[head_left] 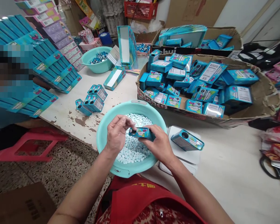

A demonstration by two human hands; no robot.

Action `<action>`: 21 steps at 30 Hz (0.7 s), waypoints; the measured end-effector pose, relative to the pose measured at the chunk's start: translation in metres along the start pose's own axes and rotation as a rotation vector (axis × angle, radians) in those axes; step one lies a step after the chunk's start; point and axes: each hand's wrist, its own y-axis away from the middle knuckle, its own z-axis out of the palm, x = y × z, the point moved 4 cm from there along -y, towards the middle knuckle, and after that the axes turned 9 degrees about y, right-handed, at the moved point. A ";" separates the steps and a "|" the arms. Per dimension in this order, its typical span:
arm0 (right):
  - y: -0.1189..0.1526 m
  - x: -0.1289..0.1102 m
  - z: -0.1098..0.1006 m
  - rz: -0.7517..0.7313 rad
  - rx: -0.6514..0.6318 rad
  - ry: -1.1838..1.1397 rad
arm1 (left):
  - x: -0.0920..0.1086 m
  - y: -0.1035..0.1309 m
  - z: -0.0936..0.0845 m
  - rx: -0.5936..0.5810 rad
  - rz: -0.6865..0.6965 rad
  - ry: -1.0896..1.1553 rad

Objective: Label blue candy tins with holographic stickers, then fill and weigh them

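My right hand (160, 142) grips a small blue candy tin (142, 133) labelled "Caramelo Macizo", holding it over a turquoise basin (102, 137). A dark round hole shows in the tin's top at its left end. Beside that hole, the fingers of my left hand (117, 132) are pinched together; whatever they hold is hidden. Many small pale-blue candies (132, 152) fill the bottom of the basin. Just right of my right hand, another blue tin (188, 140) with an open round hole rests on a white scale (193, 158).
A torn cardboard tray (238, 119) heaped with blue tins stands behind and right. Several tins (93, 101) are grouped left of the basin. Farther back are a smaller turquoise bowl (85, 59) with shiny blue caps and some display boxes (126, 46). A person sits left near stacked blue boxes (58, 68).
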 end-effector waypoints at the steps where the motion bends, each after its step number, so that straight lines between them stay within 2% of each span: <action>1: 0.000 0.002 -0.004 0.017 0.026 -0.043 | 0.000 -0.004 -0.008 0.022 -0.021 -0.031; 3: 0.001 0.007 -0.012 0.076 0.126 -0.103 | -0.004 -0.013 -0.026 0.026 -0.100 -0.218; 5: 0.001 0.012 -0.018 0.131 0.243 -0.121 | -0.017 -0.021 -0.038 -0.079 -0.157 -0.544; 7: 0.000 0.015 -0.018 0.140 0.320 -0.133 | -0.038 -0.021 -0.037 -0.323 -0.144 -0.867; 11: -0.004 0.016 -0.006 0.101 0.333 -0.113 | -0.081 -0.002 -0.011 -0.852 -0.038 -1.321; 13: -0.006 0.016 -0.003 0.101 0.312 -0.067 | -0.089 0.010 -0.002 -1.010 0.006 -1.455; 15: -0.007 0.017 -0.002 0.103 0.292 -0.029 | -0.086 0.021 -0.001 -1.142 0.018 -1.507; 18: -0.008 0.017 -0.006 0.118 0.262 -0.038 | -0.073 0.030 -0.017 -1.225 -0.053 -1.558; 19: -0.008 0.017 -0.007 0.130 0.256 -0.054 | -0.068 0.030 -0.024 -1.206 -0.099 -1.583; 21: -0.007 0.014 -0.010 0.143 0.238 -0.080 | -0.060 0.026 -0.040 -1.088 -0.189 -1.620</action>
